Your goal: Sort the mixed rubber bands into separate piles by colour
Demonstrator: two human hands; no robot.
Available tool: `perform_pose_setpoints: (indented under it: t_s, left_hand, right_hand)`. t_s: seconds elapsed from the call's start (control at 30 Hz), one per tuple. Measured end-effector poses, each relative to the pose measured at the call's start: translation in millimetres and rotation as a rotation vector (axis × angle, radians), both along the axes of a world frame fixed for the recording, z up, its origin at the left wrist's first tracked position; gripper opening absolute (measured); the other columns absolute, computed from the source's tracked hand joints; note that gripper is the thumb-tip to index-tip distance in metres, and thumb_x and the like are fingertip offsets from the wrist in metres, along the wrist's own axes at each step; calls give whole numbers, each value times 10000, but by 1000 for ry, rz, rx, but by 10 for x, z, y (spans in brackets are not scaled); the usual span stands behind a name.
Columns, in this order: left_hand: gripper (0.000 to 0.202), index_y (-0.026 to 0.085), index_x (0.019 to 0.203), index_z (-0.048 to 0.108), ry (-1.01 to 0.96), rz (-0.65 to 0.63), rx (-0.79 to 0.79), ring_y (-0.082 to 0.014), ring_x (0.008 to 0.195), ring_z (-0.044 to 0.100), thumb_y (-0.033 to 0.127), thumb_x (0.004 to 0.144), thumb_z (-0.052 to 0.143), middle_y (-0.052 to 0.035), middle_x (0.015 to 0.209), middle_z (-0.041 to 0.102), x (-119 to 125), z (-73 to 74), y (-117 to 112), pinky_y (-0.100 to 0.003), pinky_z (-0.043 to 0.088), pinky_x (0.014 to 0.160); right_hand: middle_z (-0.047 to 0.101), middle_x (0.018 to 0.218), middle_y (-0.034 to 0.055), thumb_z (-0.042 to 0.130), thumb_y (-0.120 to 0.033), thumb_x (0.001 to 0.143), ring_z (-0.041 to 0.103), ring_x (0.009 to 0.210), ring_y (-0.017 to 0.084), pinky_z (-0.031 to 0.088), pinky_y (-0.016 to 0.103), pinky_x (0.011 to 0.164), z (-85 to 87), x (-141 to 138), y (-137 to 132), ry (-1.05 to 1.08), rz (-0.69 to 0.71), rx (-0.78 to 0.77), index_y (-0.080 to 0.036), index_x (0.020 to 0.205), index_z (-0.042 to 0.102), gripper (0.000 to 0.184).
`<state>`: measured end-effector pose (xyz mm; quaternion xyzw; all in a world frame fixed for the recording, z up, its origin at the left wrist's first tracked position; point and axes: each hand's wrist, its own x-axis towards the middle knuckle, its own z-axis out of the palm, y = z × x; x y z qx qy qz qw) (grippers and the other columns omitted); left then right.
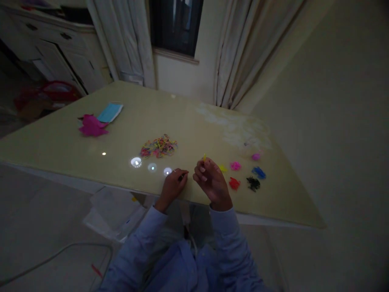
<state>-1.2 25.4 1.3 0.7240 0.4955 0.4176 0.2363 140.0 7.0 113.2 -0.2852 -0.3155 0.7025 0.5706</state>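
Note:
My right hand (212, 178) is raised over the table's near side, thumb and forefinger pinched on a small yellow rubber band (204, 156). Beside it, my left hand (174, 185) rests near the edge with curled fingers; whether anything is in them is hidden. Beyond the left hand lies a tangled pile of multicoloured rubber bands (159, 146). To the right are small single-colour heaps: a yellow heap (223, 168) partly behind my right hand, a pink heap (235, 166), a red heap (234, 183), a blue heap (259, 172), a black heap (253, 183) and a magenta heap (255, 156).
On the left of the pale table (60, 150) lie a crumpled magenta piece (92, 125) and a blue face mask (110, 112). Light reflections dot the tabletop. Clear plastic bags (114, 211) lie below the near edge, with a cable (69, 245) on the floor. Curtains (130, 40) hang behind.

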Motion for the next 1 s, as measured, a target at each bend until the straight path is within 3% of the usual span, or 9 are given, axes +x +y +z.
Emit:
perform_pose_setpoints:
  t_s: [0.17, 0.3, 0.37, 0.43, 0.5, 0.6, 0.73, 0.87, 1.0]
  left_hand:
    - [186, 191, 937, 671, 3, 0, 9, -169, 843, 631, 272, 919, 505, -54, 901, 696, -12, -21, 13, -299, 485, 778]
    - [186, 188, 941, 679, 2, 10, 11, -167, 826, 637, 271, 916, 514, -51, 884, 700, -24, -24, 19, -296, 490, 769]
    - [183, 186, 932, 683, -2, 13, 10, -166, 819, 638, 269, 912, 522, -50, 879, 702, -28, -22, 21, -294, 489, 766]
    - [185, 184, 925, 686, 3, 16, 13, -168, 817, 636, 276, 910, 526, -50, 876, 704, -30, -22, 23, -296, 486, 762]
    - [193, 183, 922, 689, 11, 20, 12, -170, 811, 634, 286, 909, 526, -50, 869, 705, -32, -25, 26, -296, 484, 751]
    - [196, 182, 917, 694, 7, 21, 8, -169, 806, 640, 286, 903, 528, -50, 869, 709, -39, -30, 35, -294, 486, 746]
    - [192, 181, 909, 694, 4, 14, 4, -169, 815, 651, 281, 895, 529, -53, 883, 718, -50, -24, 46, -295, 490, 756]
    - [185, 180, 904, 690, 3, 21, 10, -168, 808, 648, 272, 893, 530, -54, 864, 710, -50, -16, 44, -292, 487, 751]
    - [178, 167, 899, 689, -4, 19, 20, -164, 792, 642, 255, 891, 534, -60, 857, 706, -45, -14, 34, -285, 483, 738]
  right_hand:
    - [424, 684, -42, 743, -389, 779, 272, 490, 63, 284, 227, 475, 57, 91, -168, -6, -52, 39, -223, 782, 608, 215]
    - [461, 680, -38, 722, -406, 791, 303, 491, 70, 279, 233, 477, -10, 267, -153, -137, -159, 68, -226, 794, 620, 207]
    - [495, 657, -35, 705, -415, 797, 345, 503, 86, 292, 241, 487, -114, 454, -91, -357, -310, 98, -225, 824, 652, 199]
    - [547, 652, -18, 697, -394, 798, 427, 552, 115, 344, 258, 530, -262, 692, -7, -719, -528, 157, -209, 843, 688, 191]
    - [643, 781, 40, 665, -368, 813, 535, 693, 162, 419, 303, 659, -430, 929, 72, -1106, -683, 236, -187, 812, 700, 184]
    - [673, 824, 74, 574, -336, 866, 566, 742, 191, 434, 335, 736, -655, 1172, 145, -1502, -635, 293, -174, 816, 711, 218]
    - [678, 864, 94, 517, -271, 896, 589, 782, 201, 432, 317, 745, -829, 1231, 183, -1761, -504, 265, -162, 884, 728, 237]
    - [677, 878, 96, 514, -243, 889, 600, 809, 208, 434, 312, 750, -879, 1213, 204, -1826, -486, 241, -168, 940, 732, 236]
    - [682, 878, 102, 499, -289, 906, 597, 778, 207, 448, 327, 746, -842, 1185, 151, -1749, -532, 291, -146, 984, 724, 277]
